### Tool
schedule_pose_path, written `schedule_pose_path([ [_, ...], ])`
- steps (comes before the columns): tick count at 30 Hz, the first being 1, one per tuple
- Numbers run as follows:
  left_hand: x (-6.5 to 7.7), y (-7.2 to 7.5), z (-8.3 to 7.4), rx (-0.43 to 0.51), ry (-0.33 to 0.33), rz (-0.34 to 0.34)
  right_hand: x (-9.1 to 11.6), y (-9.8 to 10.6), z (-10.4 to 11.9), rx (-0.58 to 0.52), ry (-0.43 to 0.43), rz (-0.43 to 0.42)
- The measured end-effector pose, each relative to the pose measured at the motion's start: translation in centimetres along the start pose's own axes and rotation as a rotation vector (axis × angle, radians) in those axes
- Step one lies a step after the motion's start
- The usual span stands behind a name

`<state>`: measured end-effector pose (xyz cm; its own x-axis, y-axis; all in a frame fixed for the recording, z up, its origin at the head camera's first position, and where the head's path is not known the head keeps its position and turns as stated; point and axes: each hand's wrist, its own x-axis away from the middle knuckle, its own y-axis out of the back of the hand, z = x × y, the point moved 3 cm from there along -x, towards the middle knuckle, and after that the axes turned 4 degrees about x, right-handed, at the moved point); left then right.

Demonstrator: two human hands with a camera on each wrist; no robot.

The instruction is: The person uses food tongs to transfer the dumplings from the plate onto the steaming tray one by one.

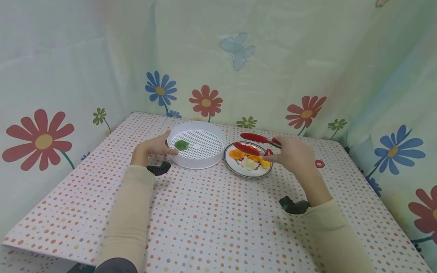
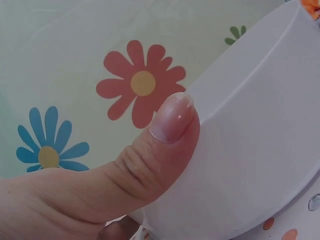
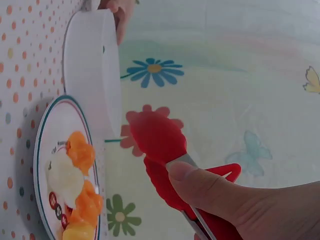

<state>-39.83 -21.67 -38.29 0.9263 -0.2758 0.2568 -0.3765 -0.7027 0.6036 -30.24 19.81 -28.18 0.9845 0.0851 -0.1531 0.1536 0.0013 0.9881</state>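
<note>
A round white steamer basket [image 1: 197,163] with a perforated base stands on the table, a green leafy piece [image 1: 181,145] inside it at the left. My left hand [image 1: 153,146] holds the basket's left side, its thumb [image 2: 172,122] against the outer wall; the other fingers are mostly hidden. Red-tipped tongs [image 1: 250,143] are gripped in my right hand [image 1: 297,153], above a white plate [image 1: 235,170] with a dark rim. Between the tongs' heads, which stand apart, I see nothing. On the plate lie orange pieces [image 3: 81,152], a whitish piece [image 3: 65,178] and a yellow piece [image 3: 78,232].
Plate and basket stand close side by side on a dotted tablecloth [image 1: 205,220]. A small red ring [image 1: 319,163] shows just right of my right hand. Behind the table hangs a flowered curtain [image 1: 266,76].
</note>
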Motion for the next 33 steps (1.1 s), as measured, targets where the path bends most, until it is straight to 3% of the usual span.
schedule_pose_path([
  [6,0.2,-0.3,0.0,0.029,0.011,0.009,-0.7,-1.4,-1.9,0.032,-0.012,0.068],
  [15,0.3,-0.3,-0.1,0.037,0.029,0.013,-0.7,-1.8,-3.6,0.045,0.047,0.173],
  [26,0.3,-0.3,0.0,0.051,0.022,0.02,-0.3,-1.9,-3.7,0.088,0.065,0.197],
  [33,0.1,-0.3,0.1,0.039,0.032,0.018,-0.2,-2.3,-3.4,0.043,0.073,0.207],
])
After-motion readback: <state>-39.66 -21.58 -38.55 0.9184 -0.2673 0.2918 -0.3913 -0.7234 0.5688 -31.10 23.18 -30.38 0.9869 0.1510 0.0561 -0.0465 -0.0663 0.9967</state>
